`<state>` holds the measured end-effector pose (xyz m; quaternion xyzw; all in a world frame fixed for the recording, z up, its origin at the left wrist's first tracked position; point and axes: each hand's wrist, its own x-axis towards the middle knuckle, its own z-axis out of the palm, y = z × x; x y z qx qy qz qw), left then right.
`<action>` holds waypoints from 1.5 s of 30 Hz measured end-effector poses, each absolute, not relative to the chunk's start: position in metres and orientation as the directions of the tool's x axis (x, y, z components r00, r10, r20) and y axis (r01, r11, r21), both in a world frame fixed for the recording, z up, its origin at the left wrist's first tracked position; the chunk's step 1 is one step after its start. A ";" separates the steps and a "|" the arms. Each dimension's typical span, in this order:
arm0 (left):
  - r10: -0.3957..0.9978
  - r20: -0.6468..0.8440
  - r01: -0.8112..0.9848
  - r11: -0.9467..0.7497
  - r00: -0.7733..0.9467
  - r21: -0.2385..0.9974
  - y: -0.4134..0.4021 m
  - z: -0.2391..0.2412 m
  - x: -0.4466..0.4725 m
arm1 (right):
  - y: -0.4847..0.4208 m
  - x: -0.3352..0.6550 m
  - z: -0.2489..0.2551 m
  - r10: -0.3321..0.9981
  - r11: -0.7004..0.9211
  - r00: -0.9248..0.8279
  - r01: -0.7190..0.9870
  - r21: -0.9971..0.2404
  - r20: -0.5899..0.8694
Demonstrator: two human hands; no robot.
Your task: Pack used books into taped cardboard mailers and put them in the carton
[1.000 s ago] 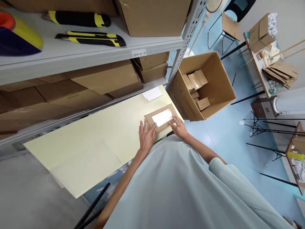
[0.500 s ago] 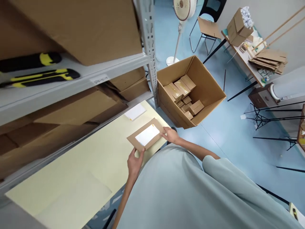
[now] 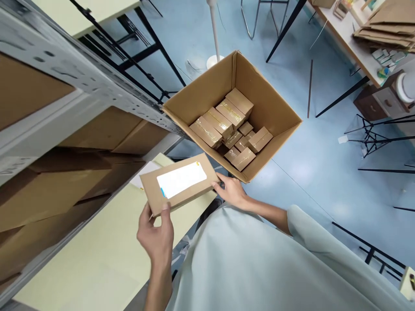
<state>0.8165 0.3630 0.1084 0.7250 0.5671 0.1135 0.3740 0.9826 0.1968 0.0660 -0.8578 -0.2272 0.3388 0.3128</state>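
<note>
A flat cardboard box (image 3: 191, 194) with a white label (image 3: 182, 178) on top is held between my two hands, above the pale yellow table (image 3: 106, 242). My left hand (image 3: 156, 233) grips its near left corner, thumb on top and fingers underneath. At the right end, my right hand (image 3: 231, 190) pinches the corner between thumb and fingers. Just beyond stands a large open carton (image 3: 269, 95) with several small taped boxes (image 3: 230, 112) inside. White paper (image 3: 145, 170) lies on the table, partly hidden behind the held box.
On the left, a metal shelf (image 3: 106, 101) holds cardboard boxes (image 3: 48, 190), and its post reaches close to the carton. The white stand (image 3: 213, 26) of a fan is behind the carton. At upper right, a table (image 3: 359, 52) bears stacked flat cardboard (image 3: 389, 26). Black metal legs (image 3: 369, 134) stand at right.
Both hands have raised the labelled box off the table, towards the camera and the large carton. The view has shifted closer to the carton.
</note>
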 end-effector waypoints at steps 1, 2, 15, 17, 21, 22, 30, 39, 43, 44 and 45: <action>0.905 -0.247 0.722 -0.090 0.347 0.686 0.356 0.113 0.836 | 0.189 0.994 0.067 0.565 -0.687 0.716 0.132 -0.714 -0.411; 0.901 -0.229 0.701 -0.106 0.368 0.706 0.349 0.117 0.855 | 0.181 1.004 0.066 0.521 -0.669 0.765 0.090 -0.738 -0.379; 0.492 -0.481 0.496 0.111 0.726 0.861 0.253 0.052 0.983 | 0.063 1.120 0.035 0.040 -0.612 0.982 -0.120 -0.782 -0.182; 0.421 -0.543 0.524 0.172 0.727 0.834 0.240 0.036 0.988 | 0.050 1.134 0.033 0.058 -0.675 0.984 -0.086 -0.733 -0.169; 0.313 -0.633 0.564 0.291 0.708 0.773 0.229 0.011 0.993 | 0.042 1.153 0.022 0.128 -0.751 0.972 -0.036 -0.660 -0.199; 0.293 -0.654 0.574 0.318 0.697 0.754 0.229 0.006 0.994 | 0.043 1.155 0.018 0.146 -0.759 0.967 -0.027 -0.651 -0.209; 0.298 -0.748 0.607 0.445 0.593 0.658 0.252 -0.022 1.009 | 0.076 1.168 -0.026 0.187 -0.814 0.938 -0.018 -0.581 -0.292; 0.402 -0.765 0.755 0.225 0.504 0.616 0.285 -0.046 1.040 | 0.118 1.210 -0.083 0.187 -0.844 0.879 -0.084 -0.529 -0.438; 0.345 -0.824 0.851 0.117 0.449 0.513 0.290 -0.054 1.036 | 0.127 1.208 -0.112 0.168 -0.871 0.824 -0.132 -0.473 -0.541; 0.337 -0.827 0.852 0.115 0.450 0.511 0.290 -0.055 1.032 | 0.128 1.205 -0.117 0.160 -0.880 0.812 -0.140 -0.454 -0.561; 0.332 -0.825 0.845 0.129 0.457 0.519 0.290 -0.056 1.027 | 0.127 1.202 -0.120 0.161 -0.885 0.799 -0.143 -0.444 -0.580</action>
